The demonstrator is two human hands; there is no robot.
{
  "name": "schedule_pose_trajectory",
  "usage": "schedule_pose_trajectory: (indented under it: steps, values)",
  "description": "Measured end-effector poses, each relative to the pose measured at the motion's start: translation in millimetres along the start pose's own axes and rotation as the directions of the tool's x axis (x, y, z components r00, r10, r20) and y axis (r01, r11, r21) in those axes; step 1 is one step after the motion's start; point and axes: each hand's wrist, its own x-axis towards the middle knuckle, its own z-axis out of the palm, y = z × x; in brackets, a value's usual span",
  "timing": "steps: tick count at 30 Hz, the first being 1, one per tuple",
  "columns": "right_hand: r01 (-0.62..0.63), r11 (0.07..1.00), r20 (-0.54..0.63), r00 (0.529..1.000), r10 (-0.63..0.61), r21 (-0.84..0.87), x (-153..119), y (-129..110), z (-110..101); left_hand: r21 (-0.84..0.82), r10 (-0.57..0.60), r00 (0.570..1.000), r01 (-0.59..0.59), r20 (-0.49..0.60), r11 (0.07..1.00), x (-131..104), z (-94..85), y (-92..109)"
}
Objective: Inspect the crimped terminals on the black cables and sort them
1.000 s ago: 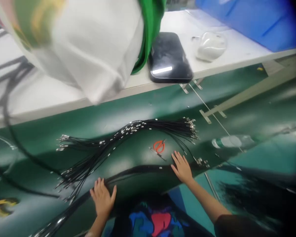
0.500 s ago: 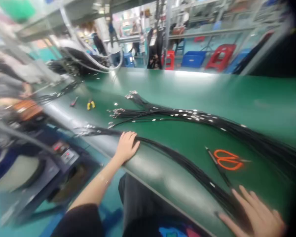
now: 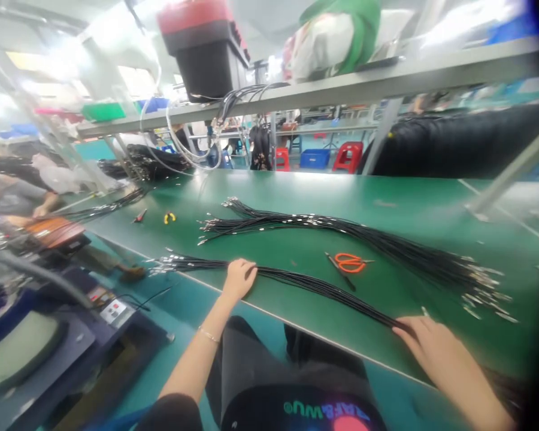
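Note:
A bundle of thin black cables [image 3: 323,286] runs along the front of the green table [image 3: 278,317], its pale-tipped ends sticking past the left edge. My left hand [image 3: 241,279] is wrapped round this bundle near its left part. Further right, my right hand [image 3: 424,338] has its fingers closed round the same bundle, hiding part of it. Behind lies a second, thicker black cable bundle [image 3: 368,235], with pale connectors at both ends. Orange-handled scissors [image 3: 350,263] and a dark pen-like tool [image 3: 340,272] rest between the two bundles.
Yellow-handled cutters [image 3: 169,218] and a small red tool [image 3: 140,216] lie at the back left. A metal shelf [image 3: 332,90] carrying a red-and-black box [image 3: 209,54] crosses above the table. A machine [image 3: 40,341] stands at the left, near another person's arm [image 3: 22,194].
The view has tilted upward, bringing the shelf into sight. My right hand has gone from spread fingers over the front bundle to closed round it. My left hand stays on the bundle.

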Motion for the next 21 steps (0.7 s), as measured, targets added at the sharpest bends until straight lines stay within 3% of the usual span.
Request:
schedule_pose_trajectory:
  steps: [4,9,15,18,21]
  values:
    - [0.035,0.995,0.184,0.983,-0.019,-0.088,-2.1,17.4,-3.1,-0.065,-0.019,0.999,0.018,-0.028,0.998,-1.0,3.3,2.2]
    - [0.069,0.992,0.22,0.974,-0.044,-0.105,30.0,-3.8,-1.4,-0.122,-0.039,0.998,0.034,-0.039,0.992,-1.0,2.4,0.5]
    - [0.118,0.975,0.249,0.966,-0.069,-0.187,128.4,-12.0,32.0,-0.165,-0.094,0.994,0.084,-0.056,0.983,2.2,4.7,-1.2]
    - [0.022,0.971,0.225,0.974,0.033,-0.239,181.3,-5.4,52.5,-0.188,-0.119,0.991,0.106,-0.059,0.976,2.4,4.3,-4.0]
    - [-0.092,0.97,0.149,0.98,0.128,-0.225,214.6,0.8,66.9,-0.203,-0.142,0.988,0.126,-0.064,0.971,-0.2,4.0,-3.9]
